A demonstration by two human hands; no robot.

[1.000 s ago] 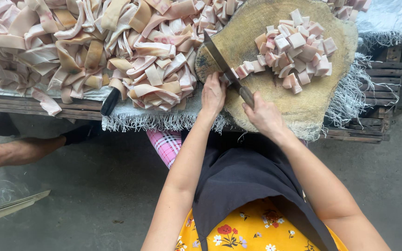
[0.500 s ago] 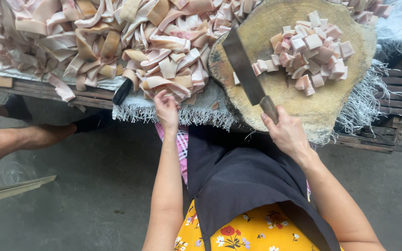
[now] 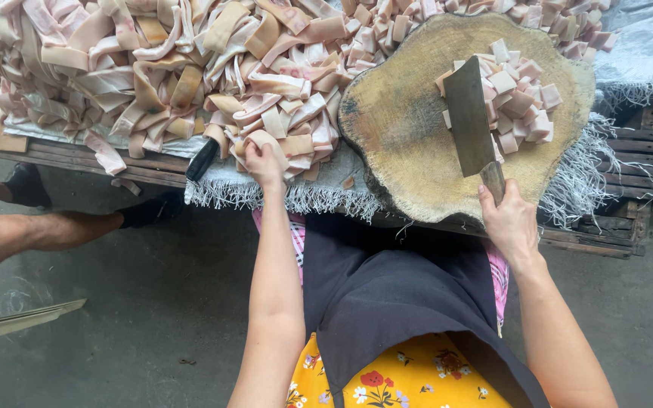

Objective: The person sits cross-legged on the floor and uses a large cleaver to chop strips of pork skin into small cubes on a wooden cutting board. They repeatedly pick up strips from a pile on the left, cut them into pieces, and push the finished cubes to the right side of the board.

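Note:
My right hand [image 3: 509, 221] grips the wooden handle of a broad cleaver [image 3: 468, 117], whose blade lies over the round wooden chopping block [image 3: 406, 151] beside a heap of cut pink meat cubes [image 3: 519, 102]. My left hand [image 3: 263, 164] reaches into the big pile of long pale pork strips [image 3: 153, 68] and closes on a strip [image 3: 270, 140] at its near edge. I wear a dark apron over a yellow flowered garment.
A black knife handle [image 3: 202, 160] sticks out from under the strips. The low wooden pallet table [image 3: 606, 227] carries a frayed white woven sheet [image 3: 636, 53]. Another person's bare leg [image 3: 32, 230] and dark shoes are at the left on the concrete floor.
My left hand moved left from the block to the strip pile and took hold of a strip. The cleaver swung to the cube heap, blade more upright in view.

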